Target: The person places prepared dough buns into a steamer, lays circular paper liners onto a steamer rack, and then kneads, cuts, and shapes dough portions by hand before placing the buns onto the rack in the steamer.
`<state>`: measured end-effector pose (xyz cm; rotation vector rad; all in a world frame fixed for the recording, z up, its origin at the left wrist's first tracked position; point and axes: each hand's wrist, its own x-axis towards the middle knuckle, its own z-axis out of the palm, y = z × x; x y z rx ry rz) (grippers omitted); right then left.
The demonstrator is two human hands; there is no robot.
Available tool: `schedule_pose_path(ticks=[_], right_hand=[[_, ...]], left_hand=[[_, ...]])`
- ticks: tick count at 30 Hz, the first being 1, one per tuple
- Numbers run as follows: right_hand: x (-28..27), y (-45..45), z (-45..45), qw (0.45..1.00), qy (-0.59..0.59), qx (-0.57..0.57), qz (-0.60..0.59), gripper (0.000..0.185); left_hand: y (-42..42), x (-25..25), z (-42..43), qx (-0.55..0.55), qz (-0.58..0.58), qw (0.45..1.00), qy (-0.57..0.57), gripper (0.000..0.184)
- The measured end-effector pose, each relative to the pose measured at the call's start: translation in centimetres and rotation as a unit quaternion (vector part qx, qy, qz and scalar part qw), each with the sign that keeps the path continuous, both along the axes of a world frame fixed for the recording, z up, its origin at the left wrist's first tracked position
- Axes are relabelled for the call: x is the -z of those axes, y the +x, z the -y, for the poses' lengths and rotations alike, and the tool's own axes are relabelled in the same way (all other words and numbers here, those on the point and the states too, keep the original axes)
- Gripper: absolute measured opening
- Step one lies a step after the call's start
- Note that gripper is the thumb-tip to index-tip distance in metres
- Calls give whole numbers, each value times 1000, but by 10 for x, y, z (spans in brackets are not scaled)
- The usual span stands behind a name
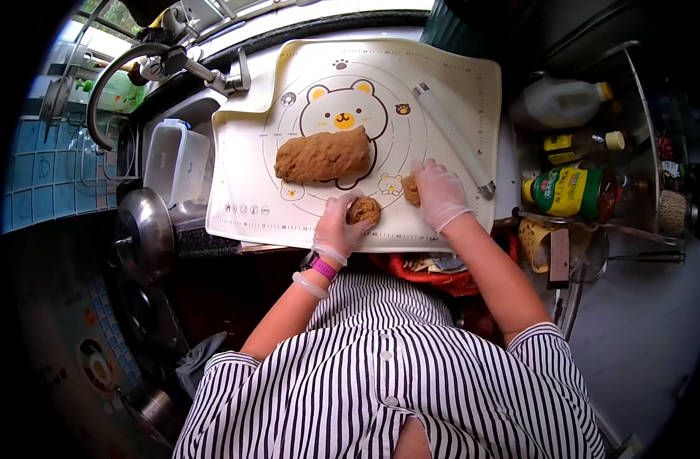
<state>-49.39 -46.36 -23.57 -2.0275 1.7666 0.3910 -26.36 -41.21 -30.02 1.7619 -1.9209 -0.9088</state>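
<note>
A thick log of brown dough (324, 155) lies across the bear drawing on the white mat (239, 164). Below its right end, my left hand (339, 223), in a clear glove, has its fingers wrapped round a round dough piece (363, 211). Farther right, my right hand (440, 195), also gloved, grips a smaller dough lump (412, 191) at its left side, low over the mat. The two pieces are apart. A grey-white rolling pin (454, 139) lies slantwise on the mat's right part, beyond my right hand.
A faucet (204, 73) reaches over the left back. Left of the mat are a clear plastic container (168, 162) and a metal lid (145, 233). Bottles, one with a green and yellow label (568, 191), fill a rack at right. A red bag (457, 283) sits below the counter edge.
</note>
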Motion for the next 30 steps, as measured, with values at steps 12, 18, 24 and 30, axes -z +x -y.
schedule_pose_path(ticks=[12, 18, 24, 30], right_hand=[[26, 15, -16, 994, -99, -34, -36, 44], [36, 11, -17, 971, -185, -98, -118, 31], [41, 6, -20, 988, -130, -22, 77, 57], [24, 2, -21, 989, -89, 20, 113, 54]], left_hand=[[28, 8, -3, -103, -360, 903, 209, 60], [24, -30, 0, 39, -96, 992, -77, 59], [-46, -28, 21, 127, -30, 981, -141, 66], [-73, -18, 45, 169, 72, 981, -56, 50]])
